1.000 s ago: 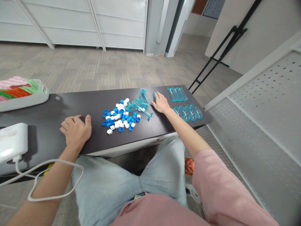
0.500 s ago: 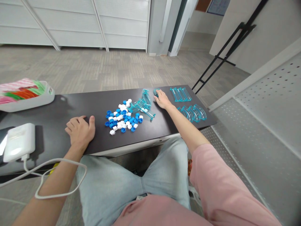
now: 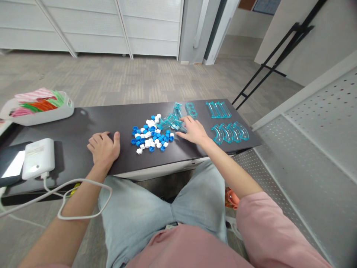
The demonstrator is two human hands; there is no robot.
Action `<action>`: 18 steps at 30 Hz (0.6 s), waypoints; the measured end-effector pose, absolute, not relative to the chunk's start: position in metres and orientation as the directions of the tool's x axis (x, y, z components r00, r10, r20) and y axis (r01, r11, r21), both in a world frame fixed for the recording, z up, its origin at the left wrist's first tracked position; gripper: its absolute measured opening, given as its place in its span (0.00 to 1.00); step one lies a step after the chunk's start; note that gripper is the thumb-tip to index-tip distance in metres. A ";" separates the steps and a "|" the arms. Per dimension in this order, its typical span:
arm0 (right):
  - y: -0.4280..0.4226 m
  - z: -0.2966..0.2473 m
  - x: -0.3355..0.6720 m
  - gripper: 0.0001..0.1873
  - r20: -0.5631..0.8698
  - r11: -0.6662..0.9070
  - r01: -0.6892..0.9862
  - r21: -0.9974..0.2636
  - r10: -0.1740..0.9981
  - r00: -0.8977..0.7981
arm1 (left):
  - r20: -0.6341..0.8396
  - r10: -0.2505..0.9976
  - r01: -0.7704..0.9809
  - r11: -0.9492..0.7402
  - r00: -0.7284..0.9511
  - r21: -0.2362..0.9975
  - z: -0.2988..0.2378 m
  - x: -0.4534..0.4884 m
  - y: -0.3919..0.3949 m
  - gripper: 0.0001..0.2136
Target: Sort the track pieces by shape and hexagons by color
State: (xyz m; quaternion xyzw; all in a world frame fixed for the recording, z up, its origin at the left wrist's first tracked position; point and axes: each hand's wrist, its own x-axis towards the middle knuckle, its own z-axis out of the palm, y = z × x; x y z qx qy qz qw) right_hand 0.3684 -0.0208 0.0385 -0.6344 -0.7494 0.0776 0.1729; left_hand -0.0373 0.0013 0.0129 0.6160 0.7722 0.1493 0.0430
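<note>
On the dark tabletop, my left hand [image 3: 104,150] lies flat with its fingers spread, holding nothing. To its right spreads a pile of blue and white hexagonal pieces [image 3: 152,136]. My right hand [image 3: 193,131] is over the right edge of a loose heap of clear teal plastic pieces [image 3: 171,121]. Its thumb and forefinger are apart, on either side of a straight teal piece [image 3: 182,128], partly hidden by the fingers. Beyond that hand lie small squarish teal pieces [image 3: 191,110]. Farther right are a row of straight teal pieces [image 3: 218,109] and a row of curved teal pieces [image 3: 230,133].
A white basket [image 3: 44,117] of colourful packets stands at the table's left end. Nearer me are a white charger-like box [image 3: 39,158] and a dark flat device [image 3: 11,167]. A white cable [image 3: 80,217] loops over my left forearm. A perforated panel [image 3: 315,123] stands at the right.
My right hand has moved left and nearer me, from the small squarish pieces to the teal heap, uncovering those pieces. My left hand stays on the table. The view has shifted slightly.
</note>
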 end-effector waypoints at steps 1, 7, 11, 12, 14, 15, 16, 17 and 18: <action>-0.022 0.039 0.366 0.37 0.142 0.165 0.926 -0.340 0.982 -0.123 | 0.129 0.962 0.939 0.197 -0.240 0.280 0.012 -0.037 0.001 0.33; -0.007 0.028 0.366 0.31 0.189 0.186 0.834 -0.519 0.977 -0.100 | 0.143 0.962 0.942 0.186 -0.232 0.281 0.008 -0.038 0.002 0.32; 0.003 0.016 0.367 0.31 0.216 0.163 0.728 -0.666 0.976 -0.020 | 0.129 0.963 0.940 0.192 -0.235 0.282 0.010 -0.037 0.002 0.32; 0.004 0.014 0.367 0.29 0.213 0.163 0.709 -0.687 0.977 -0.017 | 0.128 0.963 0.939 0.191 -0.235 0.285 0.010 -0.037 0.002 0.32; 0.003 0.012 0.366 0.24 0.213 0.170 0.690 -0.703 0.977 -0.024 | 0.131 0.963 0.937 0.191 -0.237 0.293 0.011 -0.037 0.002 0.32; 0.002 0.012 0.366 0.23 0.215 0.173 0.688 -0.704 0.976 -0.026 | 0.134 0.962 0.936 0.190 -0.238 0.296 0.011 -0.037 0.002 0.32; 0.001 0.013 0.366 0.22 0.217 0.175 0.686 -0.706 0.976 -0.025 | 0.136 0.962 0.935 0.189 -0.238 0.300 0.011 -0.037 0.002 0.32; 0.001 0.014 0.365 0.22 0.218 0.176 0.681 -0.711 0.976 -0.023 | 0.137 0.961 0.934 0.188 -0.238 0.302 0.012 -0.036 0.001 0.32; 0.000 0.016 0.365 0.22 0.220 0.176 0.670 -0.721 0.975 -0.019 | 0.138 0.961 0.934 0.188 -0.238 0.303 0.012 -0.036 0.001 0.32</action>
